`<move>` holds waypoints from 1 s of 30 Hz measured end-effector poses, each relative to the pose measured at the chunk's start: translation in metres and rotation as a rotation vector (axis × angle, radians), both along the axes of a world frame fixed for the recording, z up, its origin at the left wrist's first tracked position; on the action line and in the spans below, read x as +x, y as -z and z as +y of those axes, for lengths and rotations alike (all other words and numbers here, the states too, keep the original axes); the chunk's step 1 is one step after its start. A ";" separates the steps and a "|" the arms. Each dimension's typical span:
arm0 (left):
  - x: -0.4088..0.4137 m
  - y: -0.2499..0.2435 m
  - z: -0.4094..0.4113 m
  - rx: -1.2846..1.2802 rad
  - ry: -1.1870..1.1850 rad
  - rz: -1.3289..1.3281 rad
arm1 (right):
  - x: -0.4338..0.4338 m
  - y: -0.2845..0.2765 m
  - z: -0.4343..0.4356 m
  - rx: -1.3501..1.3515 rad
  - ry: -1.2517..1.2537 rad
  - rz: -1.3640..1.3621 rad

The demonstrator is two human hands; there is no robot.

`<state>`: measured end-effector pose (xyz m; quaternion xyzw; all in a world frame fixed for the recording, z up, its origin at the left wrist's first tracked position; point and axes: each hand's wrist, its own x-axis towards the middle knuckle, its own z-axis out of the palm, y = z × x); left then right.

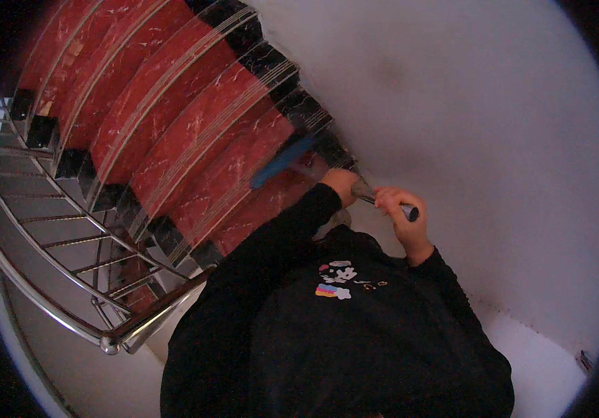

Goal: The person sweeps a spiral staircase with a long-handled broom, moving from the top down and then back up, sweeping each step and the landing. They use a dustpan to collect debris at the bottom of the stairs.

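Both my hands are closed around one long handle, held in front of my chest. My left hand (340, 184) grips it lower down, close to the black edge of the stairs. Nearer the wall, my right hand (405, 217) holds the upper part, and the dark end of the handle (409, 212) sticks out of it. Beyond my left hand, over the red marble steps, lies a blurred blue strip (284, 161), perhaps the head of a broom or mop; its link to the handle is too blurred to tell.
Red marble stairs (174, 123) with black borders and grooved edges run up to the left. A metal railing (64, 196) curves along their left side, with a round metal joint (110, 342). A pale wall (466, 120) with a dark smudge stands at the right.
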<state>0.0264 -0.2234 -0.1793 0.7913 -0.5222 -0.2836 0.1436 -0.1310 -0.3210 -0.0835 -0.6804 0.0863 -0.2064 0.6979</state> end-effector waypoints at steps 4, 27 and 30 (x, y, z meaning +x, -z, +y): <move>-0.014 -0.012 0.036 -0.033 -0.078 0.067 | -0.001 -0.015 0.008 0.001 -0.147 0.010; 0.035 0.015 0.034 -0.097 -0.297 -0.046 | 0.061 0.009 0.003 -0.176 -0.266 0.000; 0.003 -0.008 0.058 -0.100 -0.341 0.019 | 0.046 -0.016 0.010 -0.097 -0.372 0.031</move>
